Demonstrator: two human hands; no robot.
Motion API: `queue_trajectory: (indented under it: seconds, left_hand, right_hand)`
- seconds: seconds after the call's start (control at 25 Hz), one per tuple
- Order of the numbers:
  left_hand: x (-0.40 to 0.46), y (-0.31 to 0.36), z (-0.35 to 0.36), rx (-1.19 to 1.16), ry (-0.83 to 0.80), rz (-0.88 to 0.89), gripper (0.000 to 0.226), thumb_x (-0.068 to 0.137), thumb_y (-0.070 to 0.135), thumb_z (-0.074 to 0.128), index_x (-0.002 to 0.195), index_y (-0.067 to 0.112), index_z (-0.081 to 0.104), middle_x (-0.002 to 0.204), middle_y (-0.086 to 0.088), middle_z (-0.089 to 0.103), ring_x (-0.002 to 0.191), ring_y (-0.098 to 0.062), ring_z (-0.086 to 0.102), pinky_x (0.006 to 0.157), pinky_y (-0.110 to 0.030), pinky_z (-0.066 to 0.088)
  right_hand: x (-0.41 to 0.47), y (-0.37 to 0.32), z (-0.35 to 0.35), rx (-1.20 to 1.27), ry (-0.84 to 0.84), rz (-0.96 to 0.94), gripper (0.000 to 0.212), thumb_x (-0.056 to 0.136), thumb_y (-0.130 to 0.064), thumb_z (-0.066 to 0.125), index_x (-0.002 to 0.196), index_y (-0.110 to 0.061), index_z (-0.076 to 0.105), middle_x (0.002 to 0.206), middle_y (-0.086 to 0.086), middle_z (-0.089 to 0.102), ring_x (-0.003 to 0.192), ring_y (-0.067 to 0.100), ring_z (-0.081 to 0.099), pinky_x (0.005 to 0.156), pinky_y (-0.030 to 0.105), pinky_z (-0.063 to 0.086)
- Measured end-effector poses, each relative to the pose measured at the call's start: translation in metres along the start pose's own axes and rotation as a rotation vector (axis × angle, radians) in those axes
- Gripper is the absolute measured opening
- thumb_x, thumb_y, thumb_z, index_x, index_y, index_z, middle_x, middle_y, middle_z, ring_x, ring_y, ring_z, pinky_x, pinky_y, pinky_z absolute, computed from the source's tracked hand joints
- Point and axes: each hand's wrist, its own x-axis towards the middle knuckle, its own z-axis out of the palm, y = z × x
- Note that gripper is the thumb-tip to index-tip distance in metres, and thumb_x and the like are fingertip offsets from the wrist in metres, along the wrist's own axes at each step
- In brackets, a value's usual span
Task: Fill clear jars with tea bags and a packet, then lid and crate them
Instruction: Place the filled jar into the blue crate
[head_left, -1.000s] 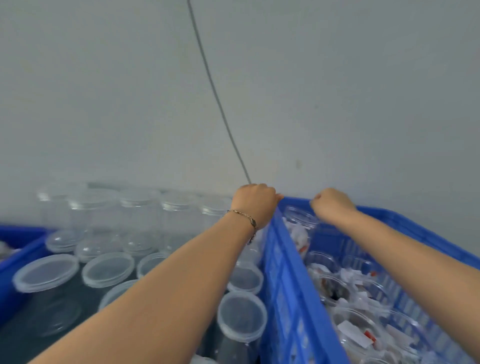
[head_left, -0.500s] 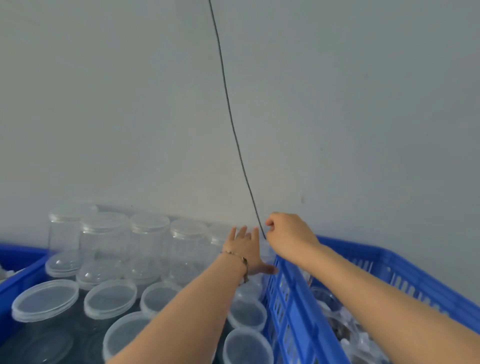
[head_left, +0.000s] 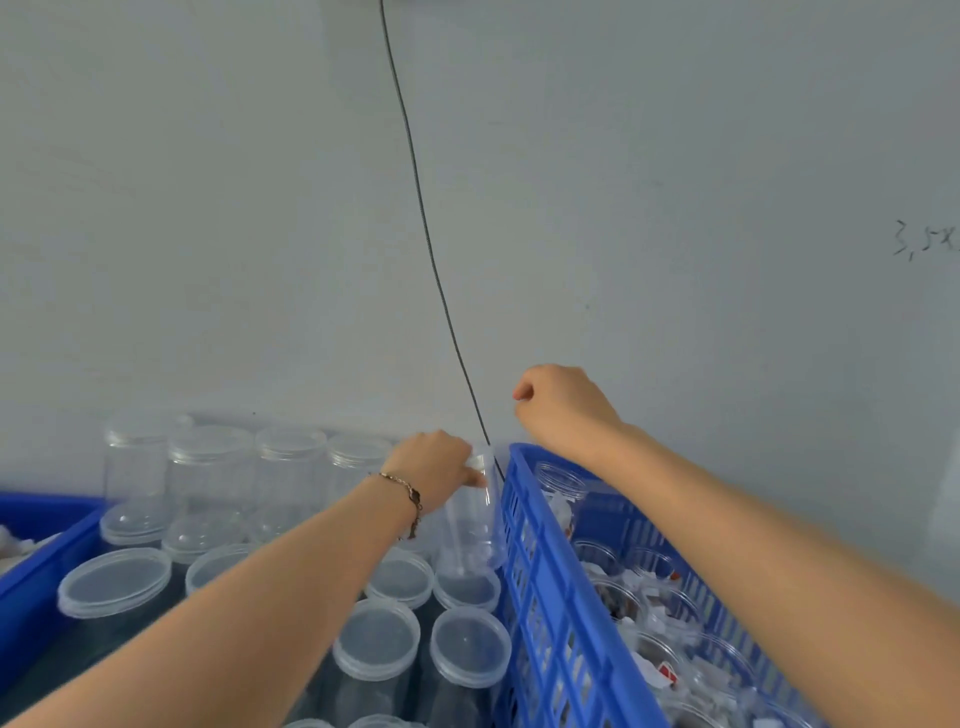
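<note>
The left hand (head_left: 434, 467) grips an empty jar (head_left: 470, 514) at centre frame; it should lift straight, clear of the crate (head_left: 540, 582). The right hand (head_left: 561, 405) hovers, fingers curled, empty.

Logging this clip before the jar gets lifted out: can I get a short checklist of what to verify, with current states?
1. Left hand grips the empty clear jar near its top: ok.
2. Held jar has no lid: cannot tell, the fingers cover its mouth.
3. Right hand free, curled above the blue crate rim: ok.
4. Black cord hangs right behind the jar; snag risk: not ok.
5. Crate's jars hold tea bags: ok.
</note>
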Motion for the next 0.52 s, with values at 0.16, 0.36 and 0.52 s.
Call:
queue_trajectory:
  seconds: [0.16,0.36,0.52]
  left_hand:
    - [-0.06,-0.008,-0.071,0.033,0.139,0.063,0.041,0.094,0.047,0.05,0.118,0.015,0.058,0.12,-0.009,0.062,0.11,-0.029,0.057,0.087,-0.034,0.043]
    - [-0.151,-0.02,-0.107,-0.028,0.162,0.1,0.038,0.089,0.048,0.057,0.111,0.018,0.063,0.114,-0.005,0.064,0.107,-0.028,0.058,0.088,-0.037,0.047]
    - [-0.2,-0.035,-0.089,0.013,-0.008,0.151,0.061,0.089,0.049,0.056,0.144,0.038,0.033,0.153,-0.001,0.031,0.139,-0.024,0.03,0.111,-0.04,0.03]
  right_hand:
    - [-0.038,-0.018,0.005,0.185,-0.161,0.004,0.035,0.082,-0.008,0.056,0.117,-0.01,0.061,0.12,0.008,0.062,0.109,0.023,0.058,0.094,0.033,0.047]
    - [-0.121,-0.067,0.058,0.827,-0.354,0.084,0.089,0.065,-0.031,0.083,0.137,-0.02,0.031,0.13,-0.004,0.046,0.12,0.014,0.046,0.098,0.031,0.042]
    - [-0.172,-0.103,0.091,0.794,-0.249,0.075,0.089,0.06,-0.041,0.086,0.13,-0.022,0.036,0.118,-0.008,0.047,0.112,0.012,0.049,0.089,0.027,0.042]
